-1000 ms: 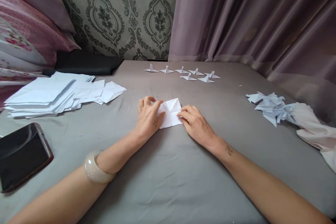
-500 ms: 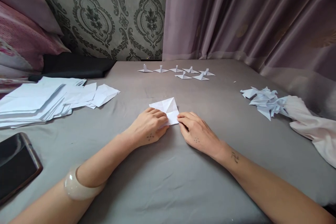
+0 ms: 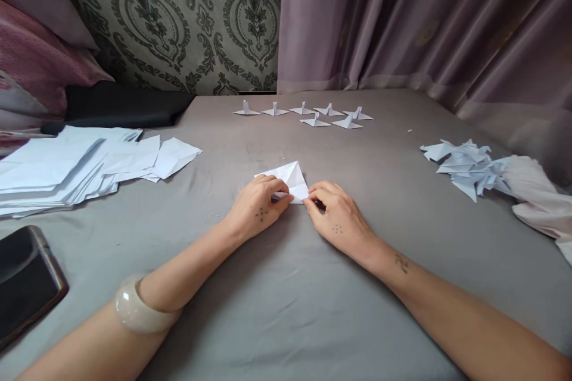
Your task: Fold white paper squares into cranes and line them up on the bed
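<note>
A small creased sheet of white paper (image 3: 295, 180), partly folded, lies on the grey cloth between my hands. My left hand (image 3: 261, 199) covers its left part, fingers curled over it, with thumb and forefinger closed at the near edge. At the paper's near right corner, my right hand (image 3: 333, 208) pinches with thumb and forefinger. The paper under my left fingers is hidden. Several folded paper birds (image 3: 328, 110) stand in two rows at the far side.
Stacked white paper sheets (image 3: 58, 161) lie at the left, behind a dark phone (image 3: 29, 283). A black cloth (image 3: 129, 104) is at the back left. To the right sit a heap of folded paper pieces (image 3: 469, 165) and a pale cloth (image 3: 538, 187) on the grey bedding (image 3: 286, 309).
My left thumb and forefinger have shifted right along the paper's near edge. My right hand stays at the corner. The whole view has tilted slightly downward.
</note>
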The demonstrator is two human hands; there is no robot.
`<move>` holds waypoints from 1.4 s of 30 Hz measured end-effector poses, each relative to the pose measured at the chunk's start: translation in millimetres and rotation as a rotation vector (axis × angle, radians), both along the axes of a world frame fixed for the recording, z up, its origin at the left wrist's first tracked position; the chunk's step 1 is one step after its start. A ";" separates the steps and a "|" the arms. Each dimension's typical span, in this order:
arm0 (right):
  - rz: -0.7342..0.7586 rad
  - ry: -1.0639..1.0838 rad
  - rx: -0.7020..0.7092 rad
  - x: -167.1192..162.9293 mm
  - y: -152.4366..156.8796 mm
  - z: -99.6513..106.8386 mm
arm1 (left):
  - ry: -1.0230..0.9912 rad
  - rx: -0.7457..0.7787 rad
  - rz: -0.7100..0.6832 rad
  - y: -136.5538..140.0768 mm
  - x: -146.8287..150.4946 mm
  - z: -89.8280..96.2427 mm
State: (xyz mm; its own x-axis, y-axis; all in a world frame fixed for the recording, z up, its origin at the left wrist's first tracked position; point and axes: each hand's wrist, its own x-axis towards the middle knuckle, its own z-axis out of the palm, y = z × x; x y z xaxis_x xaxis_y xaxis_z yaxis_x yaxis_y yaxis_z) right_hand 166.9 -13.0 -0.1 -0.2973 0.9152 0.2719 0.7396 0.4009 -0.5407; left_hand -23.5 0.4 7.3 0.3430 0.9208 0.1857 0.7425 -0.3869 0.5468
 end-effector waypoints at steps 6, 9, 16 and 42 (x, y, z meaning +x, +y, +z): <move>-0.054 0.047 -0.068 -1.6 6.2 -2.1 | -0.011 -0.139 0.046 5.4 4.3 5.9; -0.074 0.059 -0.100 -2.1 8.6 -2.7 | -0.016 -0.193 0.044 8.1 4.7 9.3; 0.019 0.052 -0.085 6.5 3.4 2.8 | 0.010 -0.153 -0.046 7.6 -1.9 7.6; -0.132 0.030 -0.257 -1.5 13.0 6.8 | 0.230 -0.029 0.008 4.2 10.4 11.8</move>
State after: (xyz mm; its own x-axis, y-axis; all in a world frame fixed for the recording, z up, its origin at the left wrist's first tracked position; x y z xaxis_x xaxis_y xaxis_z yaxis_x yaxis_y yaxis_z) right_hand 165.5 -0.1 6.7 -0.1660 0.9856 0.0328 0.7588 0.1489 -0.6341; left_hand -13.1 4.7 19.1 0.3658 0.9275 0.0766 0.8519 -0.3669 0.3738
